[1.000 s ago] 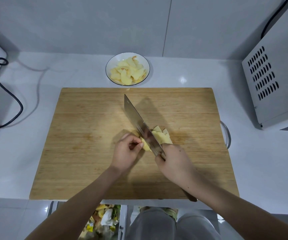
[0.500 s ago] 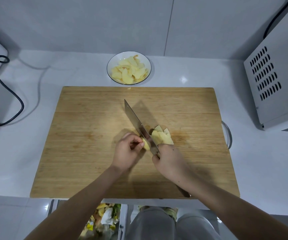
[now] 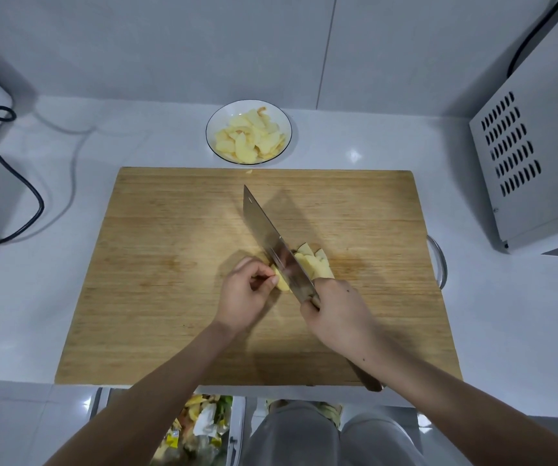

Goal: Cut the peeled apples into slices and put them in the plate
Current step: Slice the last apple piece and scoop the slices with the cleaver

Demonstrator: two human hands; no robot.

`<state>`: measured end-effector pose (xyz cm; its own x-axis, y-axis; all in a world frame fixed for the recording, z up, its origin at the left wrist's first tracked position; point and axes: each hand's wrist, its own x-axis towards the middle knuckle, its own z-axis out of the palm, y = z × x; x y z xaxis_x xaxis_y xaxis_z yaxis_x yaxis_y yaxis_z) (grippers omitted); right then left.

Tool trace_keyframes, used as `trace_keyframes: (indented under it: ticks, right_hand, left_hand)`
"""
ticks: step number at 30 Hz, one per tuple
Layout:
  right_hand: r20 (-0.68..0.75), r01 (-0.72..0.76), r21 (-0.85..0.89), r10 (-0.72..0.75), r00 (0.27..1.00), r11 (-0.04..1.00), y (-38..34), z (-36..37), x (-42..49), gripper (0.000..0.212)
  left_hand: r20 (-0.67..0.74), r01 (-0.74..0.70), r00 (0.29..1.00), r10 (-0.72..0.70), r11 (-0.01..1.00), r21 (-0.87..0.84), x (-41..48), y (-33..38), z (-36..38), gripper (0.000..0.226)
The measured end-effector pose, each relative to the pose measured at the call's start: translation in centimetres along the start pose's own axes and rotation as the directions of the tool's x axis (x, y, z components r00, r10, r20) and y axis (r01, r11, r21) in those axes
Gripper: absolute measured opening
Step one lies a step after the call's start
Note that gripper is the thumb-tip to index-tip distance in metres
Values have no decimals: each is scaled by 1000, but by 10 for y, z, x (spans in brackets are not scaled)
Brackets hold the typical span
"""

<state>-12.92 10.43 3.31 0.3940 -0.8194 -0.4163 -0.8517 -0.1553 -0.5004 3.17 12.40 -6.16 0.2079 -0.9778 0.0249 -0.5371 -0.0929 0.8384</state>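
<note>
Apple piece: small pale stub on the cutting board, near its middle, pinned between fingertips and the blade.
Left hand: fingers curled in, tips pinching the stub from its left side, right up against the steel.
Right hand: wrapped tight round the handle of the knife, close to where the blade begins; blade down on the stub, pointing towards the board's far side.
Cut slices: fanned on the board just right of the blade, leaning on one another.
Plate: on the white desk just beyond the board's far edge, with a heap of slices in it.
Step, I'd say: last few cuts on this stub, then the fan goes to the plate.
Risk one: the stub is so small that the holding fingertips sit beside the edge; a wobble or a wide cut could nick them.
Risk two: wet apple may skid on the wood under pressure and give a ragged slice.
Risk three: slices may cling to the blade and drop off the board when it lifts.
Count: one knife, one board, one plate, one uncut stub, two hands. Slices on the board look like four or five, but overlap too much to be sure. Those in the plate are too heaped to count.
</note>
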Motion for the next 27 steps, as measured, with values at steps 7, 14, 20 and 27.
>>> trace_keyframes:
  ticks: [7,14,20,27]
  right_hand:
    - [26,-50,-9,50,998,999,-5,10,12,19]
    - [-16,-46,48,47,999,998,2,7,10,17]
    - [-27,-2,25,2,1000,1000,3,2,0,15]
    - [-19,6,34,-6,1000,999,1,0,-1,14]
  left_hand:
    - [3,11,1000,-11,1000,15,0,1,0,9]
    - [2,2,1000,-2,1000,15,0,-1,0,8]
    - [-6,-21,1000,21,999,27,0,0,0,9]
    - [-1,-6,1000,6,1000,2,-1,1,1,13]
